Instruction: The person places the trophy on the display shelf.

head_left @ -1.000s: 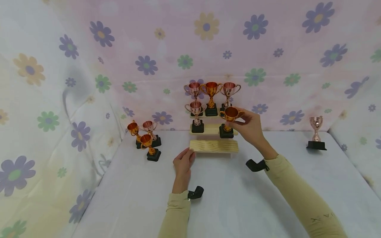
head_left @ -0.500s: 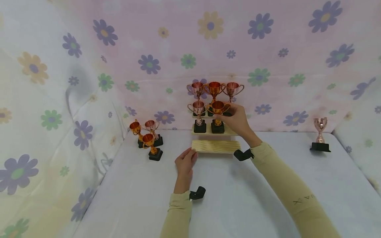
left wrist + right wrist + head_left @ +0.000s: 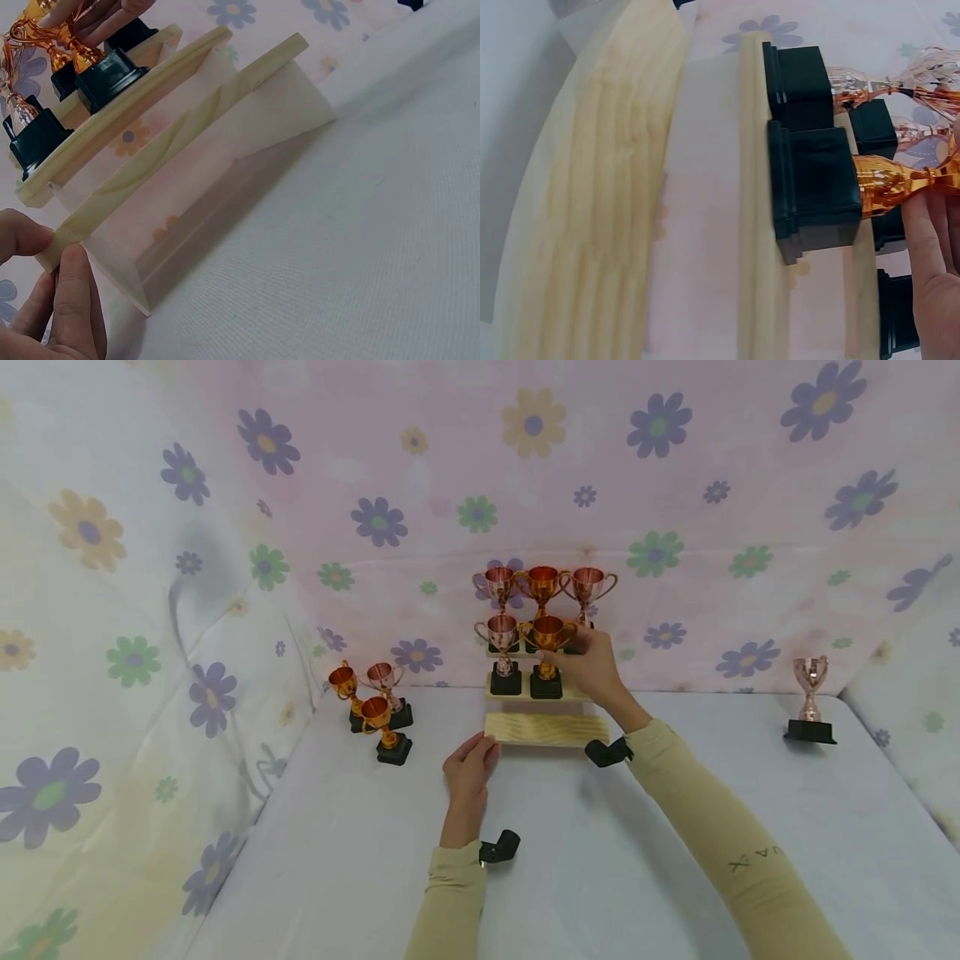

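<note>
A stepped wooden display stand [image 3: 547, 729] with three tiers stands at the back of the table. My left hand [image 3: 467, 770] pinches the left end of its lowest board between thumb and fingers, plain in the left wrist view. On the middle tier my right hand [image 3: 595, 667] holds a gold trophy cup [image 3: 547, 635] by its stem, its black base [image 3: 817, 191] resting on the board. Just left of it stands a rose-gold trophy [image 3: 504, 635]. Behind, the top tier carries a gold trophy [image 3: 543, 582] between two rose-gold ones, their bases partly hidden.
Left of the stand, two gold trophies and a rose-gold trophy [image 3: 383, 677] are grouped on the white table [image 3: 337, 860]. A single rose-gold trophy [image 3: 810, 681] stands far right. Flowered cloth [image 3: 420, 435] hangs behind and at the sides.
My right hand has carried the gold trophy leftward along the middle tier, up beside the rose-gold one. My left hand keeps its pinch on the lowest board.
</note>
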